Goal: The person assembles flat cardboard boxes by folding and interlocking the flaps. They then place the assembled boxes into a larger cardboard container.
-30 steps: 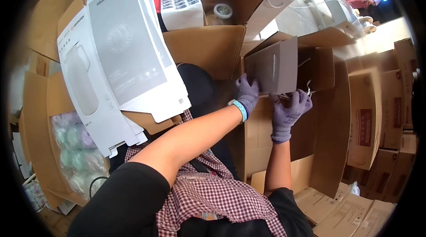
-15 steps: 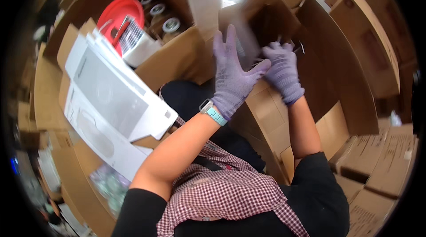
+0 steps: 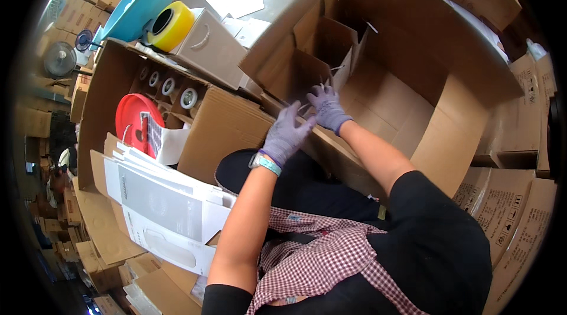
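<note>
gloved left hand (image 3: pixel 288 133) is up front with fingers half bent, right hand (image 3: pixel 328 108) just past it, can't tell if either's gripping; dark box (image 3: pixel 308 73) stands right beyond inside the big carton (image 3: pixel 413 43), yellow roll (image 3: pixel 180 27) farther off

I am finding open room over the bare bottom of the large carton (image 3: pixel 387 111), right of my right grip (image 3: pixel 328 107), while upright containers (image 3: pixel 307 73) ahead and the near wall (image 3: pixel 345 154) below are standing in the way.
</note>
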Available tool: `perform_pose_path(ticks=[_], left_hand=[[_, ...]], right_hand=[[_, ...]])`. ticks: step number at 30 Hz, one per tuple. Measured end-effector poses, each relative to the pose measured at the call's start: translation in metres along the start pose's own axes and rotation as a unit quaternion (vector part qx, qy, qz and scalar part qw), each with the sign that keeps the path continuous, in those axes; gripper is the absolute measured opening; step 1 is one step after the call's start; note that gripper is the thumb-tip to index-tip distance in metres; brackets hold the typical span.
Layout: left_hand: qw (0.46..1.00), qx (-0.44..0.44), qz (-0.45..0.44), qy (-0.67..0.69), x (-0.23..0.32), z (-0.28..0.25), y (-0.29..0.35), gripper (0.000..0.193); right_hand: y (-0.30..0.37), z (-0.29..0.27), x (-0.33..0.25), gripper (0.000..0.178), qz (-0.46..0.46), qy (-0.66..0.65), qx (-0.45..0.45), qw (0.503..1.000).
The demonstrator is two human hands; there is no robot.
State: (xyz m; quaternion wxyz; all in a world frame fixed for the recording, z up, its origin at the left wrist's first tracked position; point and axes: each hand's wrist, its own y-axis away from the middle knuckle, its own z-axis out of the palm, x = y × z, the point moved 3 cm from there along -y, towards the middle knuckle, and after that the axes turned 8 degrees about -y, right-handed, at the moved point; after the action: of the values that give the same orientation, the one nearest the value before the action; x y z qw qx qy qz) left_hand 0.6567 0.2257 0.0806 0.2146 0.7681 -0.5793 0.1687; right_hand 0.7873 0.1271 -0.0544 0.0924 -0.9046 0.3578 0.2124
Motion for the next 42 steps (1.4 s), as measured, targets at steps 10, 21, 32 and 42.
perform_pose_path(ticks=[10, 21, 32, 42], left_hand=[[0.972, 0.032, 0.016, 0.231, 0.058, -0.062, 0.112, 0.061], [0.953, 0.025, -0.155, 0.259, 0.048, -0.117, 0.265, 0.056], [0.915, 0.102, -0.238, 0.31, 0.024, -0.125, 0.291, 0.056], [0.949, 0.11, -0.201, 0.218, 0.024, -0.104, 0.277, 0.07]], right_hand=[[0.013, 0.0, 0.097, 0.014, 0.177, -0.596, 0.483, 0.617], [-0.08, 0.133, 0.092, 0.075, 0.592, -0.634, 0.248, 0.431], [-0.123, 0.029, 0.179, 0.09, 0.338, -0.689, 0.061, 0.638], [0.19, -0.261, 0.145, 0.042, 0.084, 0.239, -0.129, 0.959]])
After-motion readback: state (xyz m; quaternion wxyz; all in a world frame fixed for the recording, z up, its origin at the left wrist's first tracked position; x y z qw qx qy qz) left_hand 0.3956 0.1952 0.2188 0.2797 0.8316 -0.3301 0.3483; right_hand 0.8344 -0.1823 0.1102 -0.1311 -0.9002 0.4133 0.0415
